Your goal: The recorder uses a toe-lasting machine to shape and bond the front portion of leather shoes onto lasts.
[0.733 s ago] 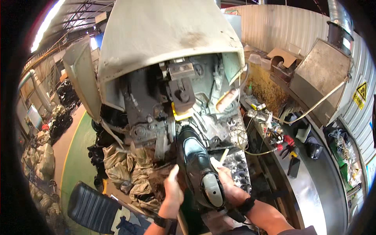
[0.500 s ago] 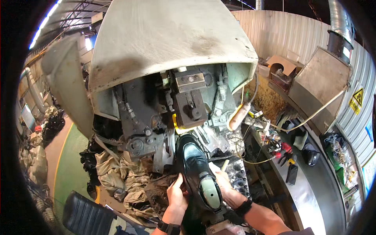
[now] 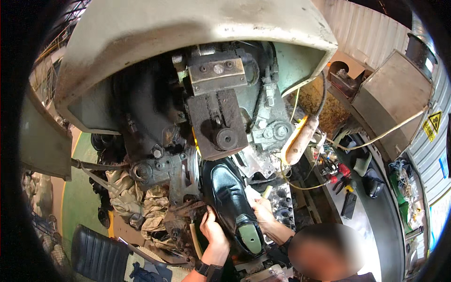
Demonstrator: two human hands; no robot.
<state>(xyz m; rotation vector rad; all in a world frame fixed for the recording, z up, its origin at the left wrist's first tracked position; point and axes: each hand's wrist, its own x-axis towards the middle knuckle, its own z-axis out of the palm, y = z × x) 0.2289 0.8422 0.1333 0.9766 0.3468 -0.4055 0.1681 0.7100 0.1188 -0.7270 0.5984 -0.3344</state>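
Note:
A black leather shoe on a pale green last lies with its toe toward the machine, close below the dark metal block. The block partly hides the toe's front. My left hand is against the left side of the shoe, its fingers curved along the edge. On the other side my right hand grips the shoe near its heel half. By the right fingertips is a small white piece; whether I hold it is unclear. A blurred patch covers my right forearm.
A pale machine hood arches overhead. To the right hangs a corded, worn handle-like tool. Pliers lie on the side bench. Crumpled tan cloth and a black chair are at left.
My view has shifted closer to the machine, so its block looks larger and overlaps the toe. Both hands stay at the shoe's sides. A blurred patch now covers my right forearm.

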